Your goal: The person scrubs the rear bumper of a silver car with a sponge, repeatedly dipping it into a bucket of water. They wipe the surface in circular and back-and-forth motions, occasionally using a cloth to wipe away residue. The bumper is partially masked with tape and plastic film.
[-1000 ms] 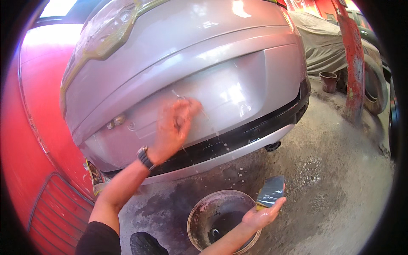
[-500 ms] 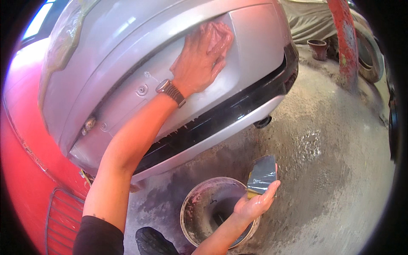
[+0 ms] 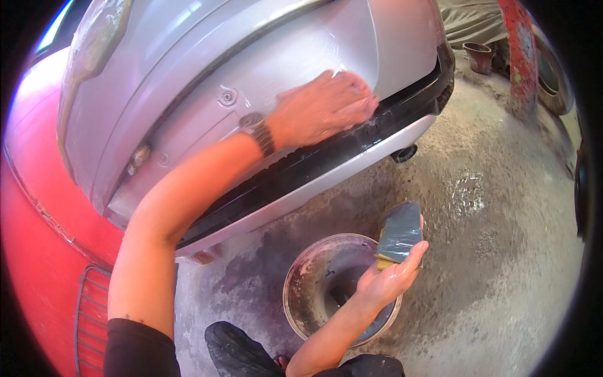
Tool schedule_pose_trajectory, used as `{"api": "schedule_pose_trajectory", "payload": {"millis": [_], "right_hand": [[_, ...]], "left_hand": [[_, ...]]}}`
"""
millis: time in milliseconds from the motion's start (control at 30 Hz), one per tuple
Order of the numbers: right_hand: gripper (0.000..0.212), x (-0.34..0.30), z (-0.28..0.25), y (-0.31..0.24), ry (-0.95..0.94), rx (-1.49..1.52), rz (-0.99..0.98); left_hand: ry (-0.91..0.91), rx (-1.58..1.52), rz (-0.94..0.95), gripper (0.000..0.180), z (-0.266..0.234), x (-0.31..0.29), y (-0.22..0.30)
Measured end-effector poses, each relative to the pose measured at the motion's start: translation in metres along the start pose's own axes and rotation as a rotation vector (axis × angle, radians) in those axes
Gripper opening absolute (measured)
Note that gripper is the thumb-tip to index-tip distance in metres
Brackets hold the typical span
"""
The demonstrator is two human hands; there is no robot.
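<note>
The right grip [image 3: 384, 281] grasps a grey sheet [image 3: 402, 232] and yellow block [image 3: 384, 264]; for the blurred left grip [image 3: 321, 110], I cannot tell.

Car wkshp, masked veh. [image 3: 282, 69], tarp [image 3: 474, 25], stained flr [image 3: 502, 251]

A person's bare left hand [image 3: 326, 110], fingers blurred, is at a silver car's curved rear panel [image 3: 301, 60]; the right hand [image 3: 391, 281] holds a dark grey sheet [image 3: 402, 234] over a yellow block [image 3: 382, 264] near a round, stained bucket [image 3: 306, 270].

The car [image 3: 295, 69] is silver, its bumper strip [image 3: 396, 113] black, the block [image 3: 401, 234] grey and yellow, the post [image 3: 521, 56] patchy red.
</note>
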State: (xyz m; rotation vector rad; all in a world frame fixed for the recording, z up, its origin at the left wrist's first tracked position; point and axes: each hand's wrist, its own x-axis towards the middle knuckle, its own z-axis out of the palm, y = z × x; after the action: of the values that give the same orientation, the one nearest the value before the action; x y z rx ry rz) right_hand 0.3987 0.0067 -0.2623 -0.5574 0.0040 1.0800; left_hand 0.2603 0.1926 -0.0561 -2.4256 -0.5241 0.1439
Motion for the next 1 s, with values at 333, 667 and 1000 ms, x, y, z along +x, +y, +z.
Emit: {"api": "schedule_pose_trajectory", "payload": {"millis": [333, 667, 1000], "right_hand": [[0.051, -0.014, 0.023, 0.043, -0.236, -0.092, 0.018], [0.050, -0.028, 0.063, 0.079, -0.411, -0.654, -0.437], [0.057, -0.033, 0.133, 0.103, -0.347, -0.434, -0.845]], "left_hand": [[-0.185, 0.048, -0.164, 0.050, -0.044, -0.164, 0.048], [-0.416, 0.128, -0.310, 0.056, -0.044, -0.379, 0.071], [-0.242, 0.302, -0.231, 0.056, -0.022, -0.395, 0.065]]}}
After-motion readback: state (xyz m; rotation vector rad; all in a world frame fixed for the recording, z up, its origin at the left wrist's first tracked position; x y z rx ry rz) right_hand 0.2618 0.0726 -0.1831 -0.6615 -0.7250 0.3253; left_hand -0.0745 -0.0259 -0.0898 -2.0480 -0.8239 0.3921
